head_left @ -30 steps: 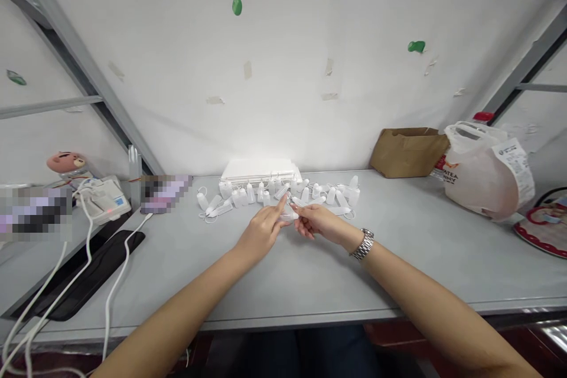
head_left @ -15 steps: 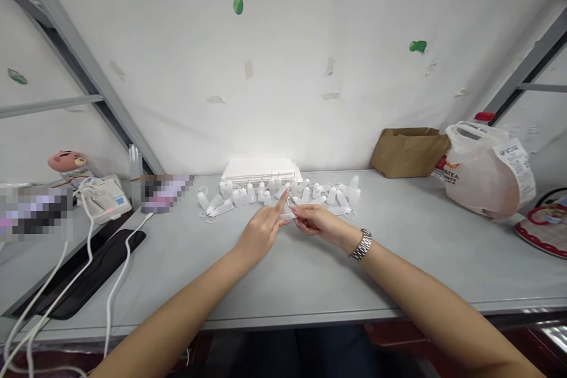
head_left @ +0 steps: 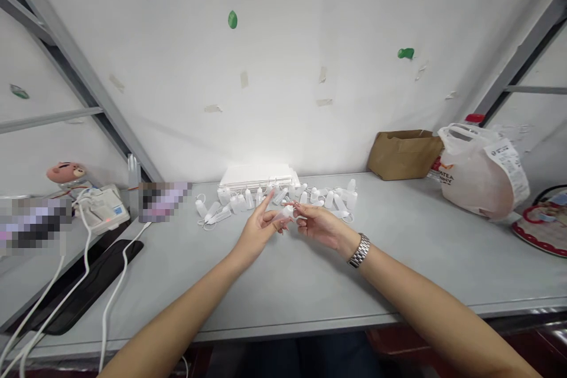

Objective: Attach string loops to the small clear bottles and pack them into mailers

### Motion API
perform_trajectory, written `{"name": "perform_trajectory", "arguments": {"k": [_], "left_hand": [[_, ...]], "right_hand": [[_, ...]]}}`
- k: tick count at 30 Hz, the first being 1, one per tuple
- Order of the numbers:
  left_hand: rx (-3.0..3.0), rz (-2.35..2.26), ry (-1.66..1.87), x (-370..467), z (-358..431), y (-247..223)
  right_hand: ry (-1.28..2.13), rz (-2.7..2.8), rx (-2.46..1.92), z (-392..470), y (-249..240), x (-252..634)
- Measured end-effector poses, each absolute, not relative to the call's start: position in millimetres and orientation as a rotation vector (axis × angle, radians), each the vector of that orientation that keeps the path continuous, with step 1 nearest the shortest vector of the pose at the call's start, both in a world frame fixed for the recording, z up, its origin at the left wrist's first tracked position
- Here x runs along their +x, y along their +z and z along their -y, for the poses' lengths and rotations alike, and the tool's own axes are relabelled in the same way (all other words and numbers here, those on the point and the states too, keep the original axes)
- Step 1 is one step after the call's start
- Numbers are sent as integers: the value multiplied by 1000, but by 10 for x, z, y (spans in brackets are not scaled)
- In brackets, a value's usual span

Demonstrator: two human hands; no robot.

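A small translucent plastic bottle [head_left: 283,213] is held tilted above the desk between my two hands. My left hand [head_left: 258,225] grips its body between thumb and lower fingers, while the index finger points up and away. At the bottle's top end, my right hand [head_left: 319,223] pinches the white cap, its fingers hiding much of it; a metal watch [head_left: 359,250] circles that wrist. Just beyond the hands, several similar small bottles [head_left: 238,203] stand or lie in a loose row, some with looped cap straps.
Behind the bottles a white flat box [head_left: 257,173] rests near the wall. A black phone-like slab [head_left: 93,286], white cables [head_left: 121,274] and a power strip [head_left: 106,209] occupy the left. On the right are a brown paper bag [head_left: 403,155] and a white plastic bag [head_left: 481,174].
The bottle in my hands has gone from lying nearly level to tilted, its cap end raised. My left index finger has lifted off toward the left. The view has shifted slightly.
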State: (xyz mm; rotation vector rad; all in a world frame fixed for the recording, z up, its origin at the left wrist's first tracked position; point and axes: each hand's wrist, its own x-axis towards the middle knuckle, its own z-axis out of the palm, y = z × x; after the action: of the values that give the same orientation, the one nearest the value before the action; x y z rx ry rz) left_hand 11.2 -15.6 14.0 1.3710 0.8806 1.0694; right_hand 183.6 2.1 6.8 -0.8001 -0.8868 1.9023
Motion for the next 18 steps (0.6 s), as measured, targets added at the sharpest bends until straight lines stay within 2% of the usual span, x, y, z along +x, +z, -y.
{"name": "perform_trajectory", "arguments": {"k": [10, 18], "left_hand": [[1271, -863, 1074, 102, 146, 126], [1290, -898, 1079, 97, 145, 149]], "right_hand": [[1349, 1137, -826, 3, 176, 1854], [1300, 1100, -838, 4, 185, 1845]]}}
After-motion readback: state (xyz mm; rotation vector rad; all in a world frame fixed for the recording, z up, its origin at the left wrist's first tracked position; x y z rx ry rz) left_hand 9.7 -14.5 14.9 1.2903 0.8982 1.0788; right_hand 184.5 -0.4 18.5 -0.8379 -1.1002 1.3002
